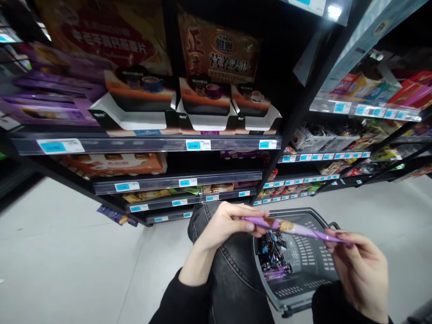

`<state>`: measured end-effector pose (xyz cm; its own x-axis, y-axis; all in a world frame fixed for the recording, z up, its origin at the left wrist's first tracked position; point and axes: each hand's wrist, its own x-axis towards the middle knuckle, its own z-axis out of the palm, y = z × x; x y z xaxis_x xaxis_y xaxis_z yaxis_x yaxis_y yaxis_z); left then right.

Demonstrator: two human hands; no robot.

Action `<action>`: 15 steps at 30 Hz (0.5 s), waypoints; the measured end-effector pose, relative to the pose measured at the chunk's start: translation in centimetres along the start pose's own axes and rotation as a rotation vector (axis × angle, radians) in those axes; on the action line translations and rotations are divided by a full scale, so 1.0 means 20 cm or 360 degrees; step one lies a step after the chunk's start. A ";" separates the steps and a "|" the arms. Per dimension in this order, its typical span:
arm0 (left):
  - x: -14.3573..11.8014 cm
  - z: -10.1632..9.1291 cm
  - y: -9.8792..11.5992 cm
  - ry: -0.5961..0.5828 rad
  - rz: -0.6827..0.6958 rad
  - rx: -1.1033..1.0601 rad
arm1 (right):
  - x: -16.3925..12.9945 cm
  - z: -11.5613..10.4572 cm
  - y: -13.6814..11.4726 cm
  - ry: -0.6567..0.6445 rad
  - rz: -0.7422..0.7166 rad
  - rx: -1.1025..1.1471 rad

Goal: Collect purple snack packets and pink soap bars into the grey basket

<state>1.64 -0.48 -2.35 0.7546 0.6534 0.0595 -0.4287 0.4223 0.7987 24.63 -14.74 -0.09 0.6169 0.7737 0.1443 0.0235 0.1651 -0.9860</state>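
Note:
I hold a long, thin purple sachet [290, 227] with a brown picture on it, level, by its two ends. My left hand [226, 225] pinches its left end and my right hand [362, 265] pinches its right end. The sachet hangs over a grey plastic shopping basket [303, 290] on the floor, which holds several small purple and dark packets [275, 258]. My knee in dark jeans [232, 274] is just left of the basket.
Black store shelves [145, 145] stand in front with display boxes of drink sachets [205, 105], purple boxes [50, 96] at left and blue price tags [198, 145]. More shelves of snacks [367, 110] run to the right. The floor [67, 256] is pale grey.

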 end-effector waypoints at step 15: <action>-0.04 0.04 0.10 0.0218 -0.0467 0.1182 | 0.00 -0.05 -0.07 -0.0283 -0.0510 -0.1321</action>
<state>0.56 -0.72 -0.30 0.6971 0.6721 -0.2497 0.2553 0.0927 0.9624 25.45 -15.66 1.21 0.3542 0.8611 0.3648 0.7749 -0.0519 -0.6300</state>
